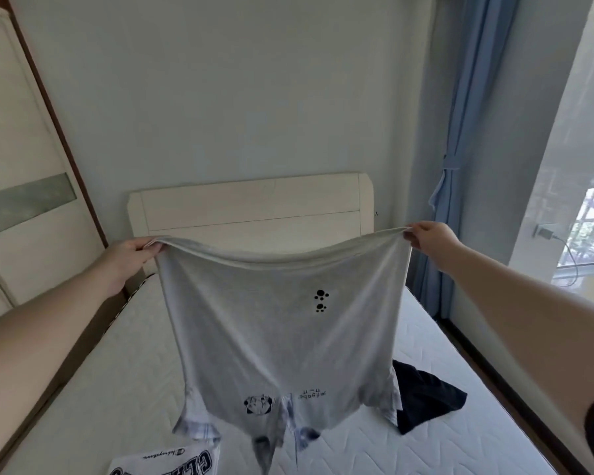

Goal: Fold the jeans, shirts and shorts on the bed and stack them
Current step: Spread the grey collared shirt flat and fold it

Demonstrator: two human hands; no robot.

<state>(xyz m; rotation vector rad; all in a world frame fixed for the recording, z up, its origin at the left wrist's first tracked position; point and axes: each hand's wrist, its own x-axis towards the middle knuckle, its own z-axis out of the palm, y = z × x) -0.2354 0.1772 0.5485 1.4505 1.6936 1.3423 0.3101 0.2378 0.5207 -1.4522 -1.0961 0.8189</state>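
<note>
The grey shirt (275,337) hangs upside down in the air over the bed (443,406), held up by its bottom edge. The left hand (131,252) pinches the corner at 9 o'clock and the right hand (429,236) pinches the corner at 3 o'clock. The cloth sags a little in the middle (so it is not pulled tight). To fold it well, I think the hands should pull the edge straight, then lay the shirt down flat on a bare part of the bed, with sleeves spread out. At 4 o'clock from the shirt lies a dark garment (426,395). At 7 o'clock lies a white shirt with big letters (172,462). Behind stands the headboard (251,204).
</note>
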